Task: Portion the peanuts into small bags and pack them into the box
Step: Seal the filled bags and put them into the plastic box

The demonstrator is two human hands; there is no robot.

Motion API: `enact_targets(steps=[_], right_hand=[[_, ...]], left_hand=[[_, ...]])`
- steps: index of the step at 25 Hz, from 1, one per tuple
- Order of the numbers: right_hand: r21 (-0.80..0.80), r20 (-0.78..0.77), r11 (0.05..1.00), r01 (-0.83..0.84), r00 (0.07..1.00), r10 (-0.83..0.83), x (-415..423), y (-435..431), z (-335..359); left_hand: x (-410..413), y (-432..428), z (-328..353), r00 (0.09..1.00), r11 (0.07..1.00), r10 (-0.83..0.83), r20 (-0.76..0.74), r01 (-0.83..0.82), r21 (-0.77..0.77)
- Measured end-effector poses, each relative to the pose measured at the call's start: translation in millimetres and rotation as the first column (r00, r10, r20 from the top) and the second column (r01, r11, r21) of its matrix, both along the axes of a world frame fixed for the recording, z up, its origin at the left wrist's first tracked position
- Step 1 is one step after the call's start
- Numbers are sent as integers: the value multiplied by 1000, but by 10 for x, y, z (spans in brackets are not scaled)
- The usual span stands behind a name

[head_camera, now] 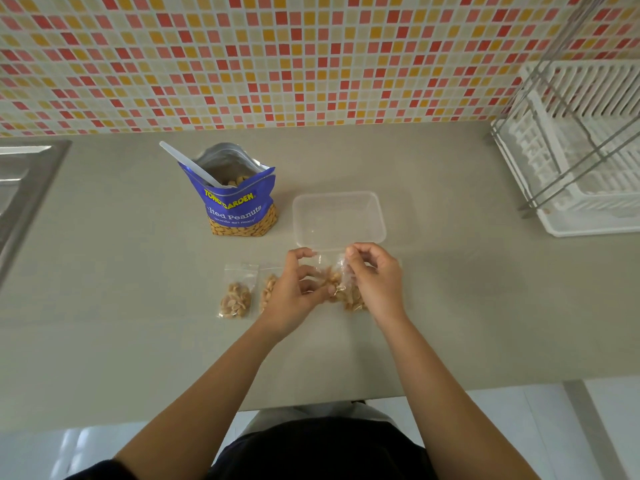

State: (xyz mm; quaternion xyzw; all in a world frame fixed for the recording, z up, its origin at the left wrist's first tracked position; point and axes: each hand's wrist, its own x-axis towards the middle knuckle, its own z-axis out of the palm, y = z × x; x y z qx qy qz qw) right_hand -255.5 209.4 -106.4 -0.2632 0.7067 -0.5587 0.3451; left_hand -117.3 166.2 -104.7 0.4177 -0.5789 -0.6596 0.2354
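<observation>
Looking down through the head view, we find our two hands meeting on one small clear zip bag of peanuts at the middle of the grey countertop. Our right hand pinches the bag's upper right edge between thumb and fingertips. Our left hand curls its fingers round the bag's left side, thumb and forefinger raised toward its top. The bag's long axis runs near to far, with the mouth at the far end. We cannot tell whether its strip is pressed closed.

The coming move turns on the clear rectangular plastic box. It sits directly far of the held bag, just beyond our fingertips, lidless, and we see no bags in it. Its long side runs left to right, crosswise to the bag. Our right hand is nearer the box's middle, while our left is off its near left corner, so we judge a short carry away from us would bring the bag inside.

Left of our hands, two more filled bags lie flat: a free clear bag and a half-hidden clear bag touching our left hand, which is nearer both. Far left stands the open blue foil peanut pouch, a white plastic spoon in its mouth.
</observation>
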Motion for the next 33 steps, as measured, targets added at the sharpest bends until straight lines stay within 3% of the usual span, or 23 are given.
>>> enact_targets(steps=[2,5,8,11,13,17,20,23,26,31,33], right_hand=[[73,-197,997,18,980,-3,-46,-2,-94],[250,-437,968,-8,891,120,-92,-39,-178],[429,-646,902,-37,685,336,-75,-117,-298],[540,-657,841,-34,607,447,-35,-167,-399],[526,-681,850,-33,583,444,-20,-149,-399],[348,-740,924,-161,558,376,117,-160,-319],[373,-669,865,-336,549,502,357,-336,-342],[496,-622,794,-352,494,608,571,-500,-406],[559,-589,770,-308,507,630,634,-571,-446],[528,-569,794,-301,568,594,640,-545,-450],[538,-578,795,-280,564,590,677,-545,-471]], left_hand=[[-30,63,-111,991,993,97,93,-90,-73],[-38,94,-279,936,943,115,333,3,-333],[-66,111,-433,861,864,158,484,116,-489],[-118,121,-451,758,821,141,637,270,-503],[-111,124,-384,733,779,149,664,326,-535],[122,-123,-270,776,751,283,564,187,-634],[366,-460,-278,716,786,308,626,180,-592],[494,-660,-346,673,797,191,715,319,-512],[507,-738,-415,586,742,124,800,480,-467],[463,-778,-431,627,629,168,760,526,-573],[483,-793,-434,588,591,135,797,598,-541]])
